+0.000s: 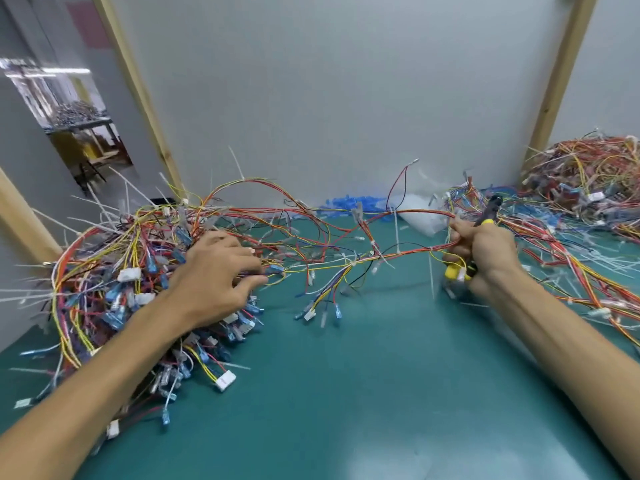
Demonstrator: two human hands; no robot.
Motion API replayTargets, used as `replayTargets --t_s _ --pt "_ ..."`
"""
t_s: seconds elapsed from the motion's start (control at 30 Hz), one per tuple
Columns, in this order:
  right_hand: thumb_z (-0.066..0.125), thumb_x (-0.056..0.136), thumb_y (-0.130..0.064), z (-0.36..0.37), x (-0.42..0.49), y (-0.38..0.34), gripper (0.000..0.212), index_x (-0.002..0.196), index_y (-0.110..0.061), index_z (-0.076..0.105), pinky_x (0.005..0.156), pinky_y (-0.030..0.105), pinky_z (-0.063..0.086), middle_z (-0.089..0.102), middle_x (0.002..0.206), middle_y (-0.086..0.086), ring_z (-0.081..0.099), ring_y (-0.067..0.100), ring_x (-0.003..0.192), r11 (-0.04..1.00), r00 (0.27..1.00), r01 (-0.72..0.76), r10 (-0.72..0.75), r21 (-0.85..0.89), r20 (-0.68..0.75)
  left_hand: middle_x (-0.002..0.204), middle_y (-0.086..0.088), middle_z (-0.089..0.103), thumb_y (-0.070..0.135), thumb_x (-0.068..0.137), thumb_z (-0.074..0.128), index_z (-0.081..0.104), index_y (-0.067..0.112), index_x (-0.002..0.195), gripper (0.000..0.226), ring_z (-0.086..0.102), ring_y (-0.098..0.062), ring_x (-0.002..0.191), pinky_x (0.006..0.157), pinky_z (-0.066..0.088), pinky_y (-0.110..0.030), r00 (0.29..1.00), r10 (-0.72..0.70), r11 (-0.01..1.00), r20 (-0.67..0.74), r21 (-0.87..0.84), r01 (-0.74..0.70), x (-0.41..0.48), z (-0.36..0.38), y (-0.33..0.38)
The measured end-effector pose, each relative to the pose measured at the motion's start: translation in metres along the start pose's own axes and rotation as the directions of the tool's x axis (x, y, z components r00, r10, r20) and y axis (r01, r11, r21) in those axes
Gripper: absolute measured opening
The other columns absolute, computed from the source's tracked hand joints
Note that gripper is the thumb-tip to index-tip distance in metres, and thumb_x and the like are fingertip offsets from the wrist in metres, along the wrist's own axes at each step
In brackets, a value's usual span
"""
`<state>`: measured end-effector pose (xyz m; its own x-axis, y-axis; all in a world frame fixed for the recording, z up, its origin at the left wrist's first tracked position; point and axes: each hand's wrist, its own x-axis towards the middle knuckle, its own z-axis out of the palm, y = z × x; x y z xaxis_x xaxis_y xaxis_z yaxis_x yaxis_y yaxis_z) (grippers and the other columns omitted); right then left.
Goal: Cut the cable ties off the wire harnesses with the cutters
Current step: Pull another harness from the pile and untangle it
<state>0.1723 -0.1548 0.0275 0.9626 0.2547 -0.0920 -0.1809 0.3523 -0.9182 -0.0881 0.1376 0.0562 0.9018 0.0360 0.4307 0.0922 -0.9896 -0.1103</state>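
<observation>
My left hand [214,275] fingers spread, pressing down on the harness pile [104,289] at the left of the green table [346,393], my right hand [485,258] clenched round the yellow-handled cutters [454,271] and one harness [346,265] stretched between both hands, white cable ties [431,275] on it

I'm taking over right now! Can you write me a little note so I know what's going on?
Left hand: rests on the left pile; pinching unclear.
Right hand: grips the cutters and a harness stretched from the pile.
Done: loose ties lie on the mat, right.
Left: ties on that harness, many more in the pile.
</observation>
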Motion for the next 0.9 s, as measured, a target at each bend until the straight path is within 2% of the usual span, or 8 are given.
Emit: replayTargets --t_s 0.17,0.37,0.5,0.6,0.67,0.73,0.83,0.9 --pt "0.054 0.106 -0.012 0.008 -0.016 0.001 0.016 0.09 -0.013 0.058 0.042 0.024 0.05 0.055 0.069 0.0 0.045 0.01 0.044 0.999 0.976 -0.028 0.024 0.016 0.216 0.073 0.01 0.072 0.027 0.087 0.072 0.08 0.018 0.076 0.017 0.062 -0.019 0.073 0.092 0.041 -0.038 0.99 -0.009 0.995 -0.141 -0.097 -0.005 -0.001 0.003 0.0" --pt "0.045 0.109 -0.006 0.027 -0.041 0.014 0.022 0.089 -0.012 0.051 0.06 0.033 0.064 0.064 0.069 0.007 0.061 0.016 0.052 0.975 0.906 -0.213 0.176 0.056 0.386 0.062 0.002 0.066 0.027 0.086 0.071 0.078 0.013 0.067 0.025 0.056 -0.026 0.073 0.094 0.041 -0.038 0.981 -0.1 0.99 -0.165 -0.118 0.081 -0.007 0.014 -0.002" --pt "0.042 0.109 -0.005 0.026 -0.04 0.013 0.023 0.089 -0.006 0.052 0.062 0.034 0.065 0.06 0.072 0.006 0.062 0.014 0.052 0.941 0.888 -0.307 0.228 0.145 0.4 0.071 0.002 0.07 0.027 0.086 0.067 0.082 0.017 0.081 0.019 0.054 -0.023 0.08 0.092 0.037 -0.033 0.983 -0.082 0.992 -0.165 -0.11 0.064 -0.009 0.015 0.0" --pt "0.045 0.107 -0.003 0.022 -0.034 0.009 0.021 0.091 0.001 0.057 0.062 0.036 0.065 0.06 0.076 0.009 0.069 0.02 0.067 0.899 0.896 -0.358 0.254 0.254 0.365 0.092 0.008 0.075 0.015 0.087 0.066 0.077 0.023 0.1 0.019 0.052 -0.015 0.087 0.096 0.035 -0.033 0.99 -0.008 0.999 -0.138 -0.036 0.003 -0.006 0.016 0.003" --pt "0.045 0.107 -0.003 0.02 -0.031 0.008 0.021 0.091 0.002 0.058 0.063 0.034 0.064 0.061 0.082 0.012 0.072 0.028 0.08 0.881 0.892 -0.376 0.26 0.289 0.369 0.096 0.017 0.071 0.002 0.081 0.061 0.069 0.031 0.11 0.042 0.051 -0.012 0.095 0.098 0.031 -0.03 0.995 -0.012 1.0 -0.096 -0.026 0.009 -0.005 0.016 0.004" --pt "0.044 0.106 -0.003 0.018 -0.029 0.007 0.021 0.093 0.003 0.059 0.064 0.033 0.065 0.065 0.078 0.012 0.076 0.03 0.073 0.88 0.899 -0.365 0.248 0.304 0.361 0.1 0.019 0.071 -0.004 0.07 0.053 0.069 0.035 0.12 0.065 0.054 -0.01 0.1 0.107 0.029 -0.033 0.999 -0.002 1.0 -0.032 0.004 0.002 -0.004 0.015 0.003" --pt "0.043 0.101 0.002 0.014 -0.022 0.005 0.017 0.098 -0.002 0.059 0.062 0.028 0.063 0.058 0.065 0.0 0.064 0.012 0.054 0.875 0.916 -0.341 0.226 0.343 0.332 0.11 0.014 0.076 -0.008 0.064 0.059 0.073 0.037 0.125 0.077 0.064 -0.012 0.108 0.116 0.027 -0.042 0.998 -0.004 1.0 0.059 0.019 0.003 -0.005 0.015 -0.001" --pt "0.047 0.09 0.001 0.006 -0.016 0.0 0.014 0.094 -0.007 0.057 0.048 0.018 0.047 0.044 0.059 -0.006 0.04 0.005 0.047 0.857 0.894 -0.37 0.224 0.359 0.387 0.115 0.019 0.075 -0.002 0.067 0.055 0.073 0.044 0.124 0.075 0.062 -0.009 0.111 0.117 0.027 -0.043 0.993 -0.033 0.999 0.111 0.034 0.029 -0.005 0.014 -0.003"
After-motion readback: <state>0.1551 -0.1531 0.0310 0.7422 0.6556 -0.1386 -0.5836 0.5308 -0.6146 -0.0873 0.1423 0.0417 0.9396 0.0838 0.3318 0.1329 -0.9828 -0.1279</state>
